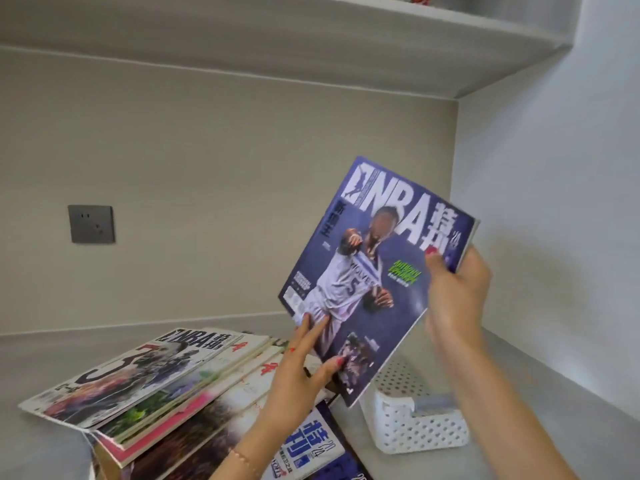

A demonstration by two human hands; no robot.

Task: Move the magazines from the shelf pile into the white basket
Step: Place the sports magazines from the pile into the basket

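Left hand (298, 386) nearest, thumb and fingers pinching the lower edge of the blue magazine (374, 271). Right hand (453, 299) grips its upper right edge. Magazine held tilted in the air, above the pile (149, 386) and the white basket (415, 420). Basket stands on the shelf (554, 393) right of the pile; something bluish lies inside, too blurred to identify.

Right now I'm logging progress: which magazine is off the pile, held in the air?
The blue NBA magazine, held tilted by both hands above the white basket; the others lie flat on the pile.
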